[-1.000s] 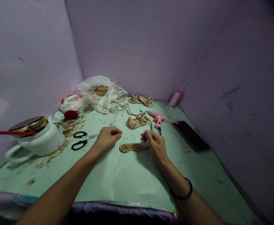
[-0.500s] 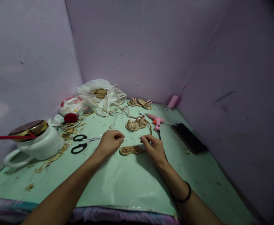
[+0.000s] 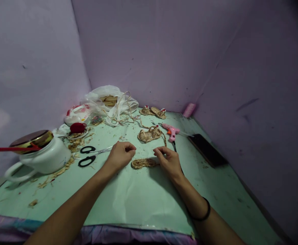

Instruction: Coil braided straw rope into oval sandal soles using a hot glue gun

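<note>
Tabletop [image 3: 138, 197]: woven sole [image 3: 142, 163], bag [image 3: 98, 95] of straw [image 3: 109, 100]

I record a makeshift craft workspace: a green-covered table [image 3: 138, 197] against lilac walls [image 3: 151, 51], carrying scissors [image 3: 90, 155], a pink glue gun [image 3: 171, 130], straw trimmings [image 3: 62, 168], a woven straw sole [image 3: 142, 163] and small finished straw sandals [image 3: 154, 110] at the back.

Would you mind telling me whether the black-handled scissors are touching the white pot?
Apart. The head view shows a strip of green table with straw scraps lying between the scissors and the white pot.
</note>
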Demonstrator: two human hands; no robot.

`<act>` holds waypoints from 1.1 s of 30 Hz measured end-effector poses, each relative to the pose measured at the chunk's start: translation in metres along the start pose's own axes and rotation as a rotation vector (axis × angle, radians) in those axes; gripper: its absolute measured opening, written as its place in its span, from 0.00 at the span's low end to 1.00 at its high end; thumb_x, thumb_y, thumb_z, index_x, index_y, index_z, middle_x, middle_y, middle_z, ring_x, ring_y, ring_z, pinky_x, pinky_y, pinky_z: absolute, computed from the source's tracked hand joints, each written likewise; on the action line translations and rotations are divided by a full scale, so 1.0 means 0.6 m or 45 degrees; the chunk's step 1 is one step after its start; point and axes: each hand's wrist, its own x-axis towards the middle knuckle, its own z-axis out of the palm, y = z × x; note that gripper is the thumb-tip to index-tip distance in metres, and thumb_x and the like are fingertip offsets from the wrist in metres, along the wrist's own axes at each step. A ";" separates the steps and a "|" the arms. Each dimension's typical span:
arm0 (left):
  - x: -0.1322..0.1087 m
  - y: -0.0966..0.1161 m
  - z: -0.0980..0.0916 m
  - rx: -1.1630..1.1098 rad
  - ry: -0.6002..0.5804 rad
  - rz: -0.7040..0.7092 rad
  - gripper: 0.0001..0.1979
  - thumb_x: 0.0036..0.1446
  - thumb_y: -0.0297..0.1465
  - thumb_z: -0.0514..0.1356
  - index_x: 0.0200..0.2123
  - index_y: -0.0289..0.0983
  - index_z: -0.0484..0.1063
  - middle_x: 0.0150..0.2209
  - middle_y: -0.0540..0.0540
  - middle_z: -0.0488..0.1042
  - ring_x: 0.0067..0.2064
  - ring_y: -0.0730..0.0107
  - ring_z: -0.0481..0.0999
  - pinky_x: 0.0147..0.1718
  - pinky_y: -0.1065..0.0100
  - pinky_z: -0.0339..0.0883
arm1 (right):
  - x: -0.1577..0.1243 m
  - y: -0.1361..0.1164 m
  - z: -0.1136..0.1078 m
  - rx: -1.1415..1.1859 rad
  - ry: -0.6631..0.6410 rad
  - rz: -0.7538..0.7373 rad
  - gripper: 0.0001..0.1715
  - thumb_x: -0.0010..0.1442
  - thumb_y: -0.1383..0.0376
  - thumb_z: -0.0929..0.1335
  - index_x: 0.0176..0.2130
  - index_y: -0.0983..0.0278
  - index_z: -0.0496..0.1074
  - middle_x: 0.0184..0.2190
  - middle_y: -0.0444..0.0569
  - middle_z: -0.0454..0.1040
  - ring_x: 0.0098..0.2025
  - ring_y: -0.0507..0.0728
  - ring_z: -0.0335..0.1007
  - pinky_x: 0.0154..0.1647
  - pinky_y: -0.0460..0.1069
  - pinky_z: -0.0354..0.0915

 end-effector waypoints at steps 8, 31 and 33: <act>-0.002 0.004 0.004 0.014 -0.011 0.012 0.09 0.41 0.30 0.56 0.24 0.36 0.77 0.24 0.47 0.78 0.30 0.64 0.74 0.32 0.68 0.66 | -0.001 0.005 -0.004 -0.028 0.024 -0.009 0.13 0.56 0.60 0.65 0.26 0.62 0.75 0.23 0.47 0.77 0.27 0.56 0.71 0.30 0.48 0.65; -0.004 -0.010 0.019 0.220 -0.191 0.036 0.11 0.44 0.30 0.56 0.28 0.36 0.78 0.28 0.46 0.79 0.32 0.64 0.75 0.33 0.67 0.63 | 0.000 0.000 -0.007 -0.057 0.029 -0.036 0.13 0.56 0.60 0.65 0.26 0.62 0.75 0.24 0.47 0.78 0.27 0.56 0.71 0.31 0.49 0.65; -0.003 -0.012 0.018 0.231 -0.192 0.029 0.11 0.44 0.30 0.56 0.28 0.36 0.78 0.28 0.46 0.79 0.32 0.64 0.75 0.32 0.68 0.63 | -0.001 -0.003 -0.005 -0.050 0.018 -0.047 0.13 0.56 0.60 0.65 0.26 0.62 0.75 0.24 0.47 0.77 0.27 0.56 0.71 0.32 0.49 0.65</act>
